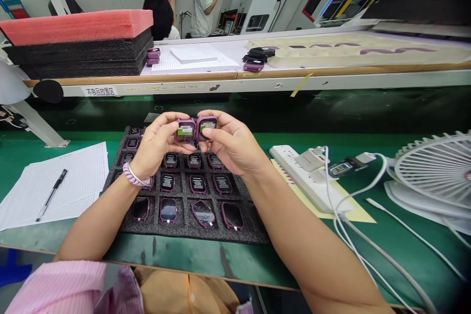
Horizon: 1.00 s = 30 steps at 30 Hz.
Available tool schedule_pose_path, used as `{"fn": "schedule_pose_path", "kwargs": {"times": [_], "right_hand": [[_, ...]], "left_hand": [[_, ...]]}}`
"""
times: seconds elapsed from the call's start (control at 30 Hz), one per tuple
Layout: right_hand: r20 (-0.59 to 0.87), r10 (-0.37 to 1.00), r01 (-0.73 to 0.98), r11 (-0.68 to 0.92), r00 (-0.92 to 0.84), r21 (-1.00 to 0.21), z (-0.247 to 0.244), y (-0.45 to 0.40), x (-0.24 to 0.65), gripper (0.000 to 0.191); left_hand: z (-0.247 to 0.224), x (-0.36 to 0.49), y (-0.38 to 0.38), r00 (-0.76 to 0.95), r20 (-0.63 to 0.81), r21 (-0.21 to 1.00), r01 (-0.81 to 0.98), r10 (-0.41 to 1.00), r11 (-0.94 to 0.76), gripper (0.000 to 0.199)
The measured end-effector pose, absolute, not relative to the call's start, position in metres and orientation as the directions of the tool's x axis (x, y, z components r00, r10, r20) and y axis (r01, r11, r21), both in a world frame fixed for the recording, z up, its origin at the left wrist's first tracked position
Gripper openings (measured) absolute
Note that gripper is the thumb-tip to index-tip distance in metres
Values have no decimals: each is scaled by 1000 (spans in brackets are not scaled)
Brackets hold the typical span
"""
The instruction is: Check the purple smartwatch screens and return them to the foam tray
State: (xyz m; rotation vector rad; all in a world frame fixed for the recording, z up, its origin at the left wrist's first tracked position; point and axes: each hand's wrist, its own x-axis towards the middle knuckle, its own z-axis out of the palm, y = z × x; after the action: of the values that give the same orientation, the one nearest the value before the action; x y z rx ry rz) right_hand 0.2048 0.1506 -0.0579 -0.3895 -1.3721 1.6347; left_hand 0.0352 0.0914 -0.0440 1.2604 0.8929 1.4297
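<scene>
Watches, one in each of my hands, are held side by side above a foam tray [176,230]; I can't tell whether their edges touch. Each is a strapless, round-cornered square with a purple rim and a smooth, glassy face crossed by a green-and-white display. My left hand [154,144] grasps the first watch [185,126] by its edges, thumb at the side, fingers curled above and below. My right hand [233,144] grips the second watch [208,123], thumb flat over its face, forefinger along the top.

The tray is dark grey, grainy and speckled, cut into square pockets. More watches [168,182] sit in them: the middle rows glow with white text, while the front row is dark and shiny, one piece lying askew.

A lilac coil [130,176] rings my left wrist. The table [176,252] is glossy green. To the left, a slim pen [52,194] rests on thin printed paper [79,171]. To the right are a long white plastic power strip [312,186] and a round fan [437,167] with spoke-like ribs. On the shelf [221,81] beyond, slabs of red foam [91,27] top black foam [91,56].
</scene>
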Motion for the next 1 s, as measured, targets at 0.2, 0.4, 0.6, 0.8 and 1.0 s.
{"fn": "schedule_pose_path", "kwargs": {"times": [0.2,0.4,0.6,0.8,1.0], "right_hand": [[315,807,-457,64,-500,-887,-58,150,204,49],[313,802,-412,92,-509,-906,-57,149,205,50],[303,799,-424,67,-519,-903,-55,147,205,46],[313,785,-437,61,-535,-898,-56,149,206,45],[311,784,-429,63,-537,-901,-57,148,207,48]], "left_hand": [[-44,36,90,42,257,953,-176,966,-246,41],[-45,36,90,24,250,957,-156,968,-243,41],[-44,36,90,6,249,957,-158,968,-245,39],[-44,36,89,19,264,950,-175,964,-257,41],[-44,37,89,3,262,954,-149,965,-259,41]]}}
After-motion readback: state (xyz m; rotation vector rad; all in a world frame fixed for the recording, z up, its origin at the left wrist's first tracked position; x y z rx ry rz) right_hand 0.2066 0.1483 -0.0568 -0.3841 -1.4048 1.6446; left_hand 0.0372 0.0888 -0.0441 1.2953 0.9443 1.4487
